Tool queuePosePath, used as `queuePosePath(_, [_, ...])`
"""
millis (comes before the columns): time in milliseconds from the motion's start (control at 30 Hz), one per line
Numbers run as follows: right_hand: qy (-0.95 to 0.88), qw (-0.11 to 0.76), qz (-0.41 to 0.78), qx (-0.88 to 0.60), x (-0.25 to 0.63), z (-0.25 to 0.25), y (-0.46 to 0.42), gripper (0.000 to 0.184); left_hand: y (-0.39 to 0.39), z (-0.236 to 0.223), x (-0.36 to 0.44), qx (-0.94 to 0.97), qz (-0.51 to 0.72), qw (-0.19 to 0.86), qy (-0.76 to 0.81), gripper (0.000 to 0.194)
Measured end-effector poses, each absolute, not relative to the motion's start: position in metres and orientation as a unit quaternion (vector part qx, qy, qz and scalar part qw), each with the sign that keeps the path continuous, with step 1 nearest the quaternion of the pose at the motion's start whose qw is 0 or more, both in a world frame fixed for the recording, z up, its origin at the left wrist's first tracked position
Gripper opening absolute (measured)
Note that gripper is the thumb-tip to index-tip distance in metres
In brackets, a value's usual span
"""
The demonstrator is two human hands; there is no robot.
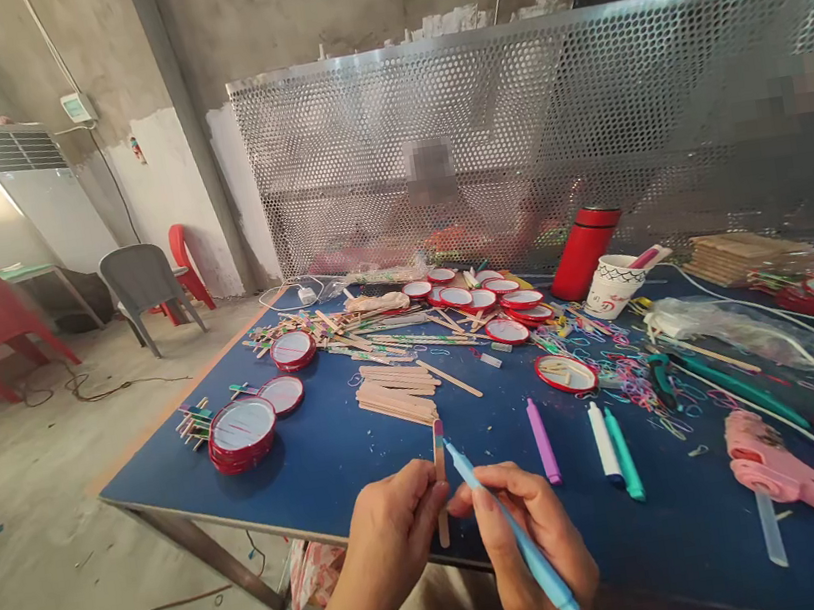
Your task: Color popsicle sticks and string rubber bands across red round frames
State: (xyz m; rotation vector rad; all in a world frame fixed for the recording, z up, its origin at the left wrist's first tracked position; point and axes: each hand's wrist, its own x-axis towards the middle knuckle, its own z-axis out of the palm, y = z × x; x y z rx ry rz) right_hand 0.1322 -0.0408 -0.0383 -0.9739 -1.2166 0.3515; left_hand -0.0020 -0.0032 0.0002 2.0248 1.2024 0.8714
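My left hand (400,528) is closed on a wooden craft stick (439,462), holding it upright above the near edge of the blue table (323,458). My right hand (538,539) grips a light blue marker pen (515,532), whose tip touches the stick near its coloured top end. Just beyond the hands lies a pile of plain wooden sticks (396,392). A purple marker (543,442), a white marker (603,439) and a green marker (625,456) lie to the right of the hands.
Red-rimmed round lids (243,431) sit in stacks on the left and middle. A red flask (585,250), a paper cup (612,284), a pink glue gun (787,479), rubber bands and a perforated metal screen (540,125) are farther off. A person sits behind the screen. Plastic chairs (142,282) stand at left.
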Motion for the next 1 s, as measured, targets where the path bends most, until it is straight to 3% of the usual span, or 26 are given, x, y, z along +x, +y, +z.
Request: queuePosePath(1000, [-0.606, 0.652, 0.102, -0.443, 0.1366, -0.0293, -0.0402, 0.010, -0.0030, -0.0029, -0.0025, 0.770, 0.317, 0.319, 0.452, 0.023])
